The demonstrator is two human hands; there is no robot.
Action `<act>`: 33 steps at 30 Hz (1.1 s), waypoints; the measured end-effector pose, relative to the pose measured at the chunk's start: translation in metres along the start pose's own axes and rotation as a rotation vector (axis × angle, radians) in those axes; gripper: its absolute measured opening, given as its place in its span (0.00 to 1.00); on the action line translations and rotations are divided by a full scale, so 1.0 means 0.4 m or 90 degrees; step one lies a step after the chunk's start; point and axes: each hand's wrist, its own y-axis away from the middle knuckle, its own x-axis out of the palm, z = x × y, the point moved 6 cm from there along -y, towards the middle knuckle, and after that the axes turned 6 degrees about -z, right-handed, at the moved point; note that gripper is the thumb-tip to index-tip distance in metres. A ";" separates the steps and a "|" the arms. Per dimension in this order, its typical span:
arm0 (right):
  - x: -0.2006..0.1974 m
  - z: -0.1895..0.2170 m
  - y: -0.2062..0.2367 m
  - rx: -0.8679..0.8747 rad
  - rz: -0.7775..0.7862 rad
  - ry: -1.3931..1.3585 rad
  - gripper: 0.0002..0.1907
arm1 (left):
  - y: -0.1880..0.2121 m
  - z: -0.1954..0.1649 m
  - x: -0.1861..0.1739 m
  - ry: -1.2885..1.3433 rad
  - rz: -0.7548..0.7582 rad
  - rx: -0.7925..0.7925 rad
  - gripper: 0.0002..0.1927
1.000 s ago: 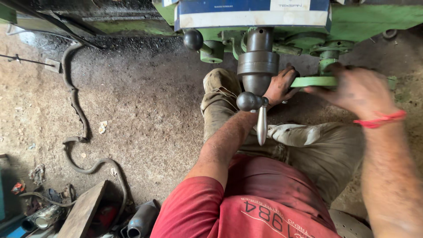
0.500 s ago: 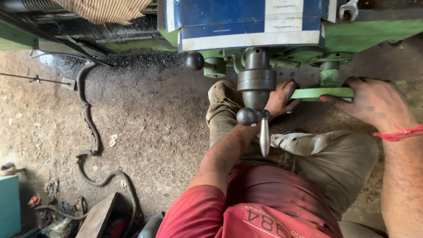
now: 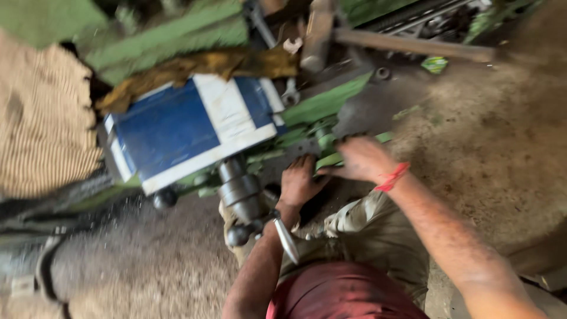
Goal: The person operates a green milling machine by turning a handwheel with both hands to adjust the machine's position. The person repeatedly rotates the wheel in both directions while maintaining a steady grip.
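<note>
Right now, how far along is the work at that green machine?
Hard to call, the view is blurred. Done: nothing finished shows. In hand: the right hand grips a green lever under the machine, and the left hand presses against the underside beside it, near the grey handle hub. Left: both hands are on the machine, so the adjustment looks unfinished.

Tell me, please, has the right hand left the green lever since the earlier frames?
No. The right hand stays on the green lever beside the dark spindle; only the camera swung.

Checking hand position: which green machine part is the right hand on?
The right hand rests on the flat green lever beside the left hand, not the big green casting above.
</note>
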 end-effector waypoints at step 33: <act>-0.012 0.019 0.051 0.000 -0.083 -0.024 0.42 | 0.054 0.059 0.082 0.038 -0.074 -0.044 0.21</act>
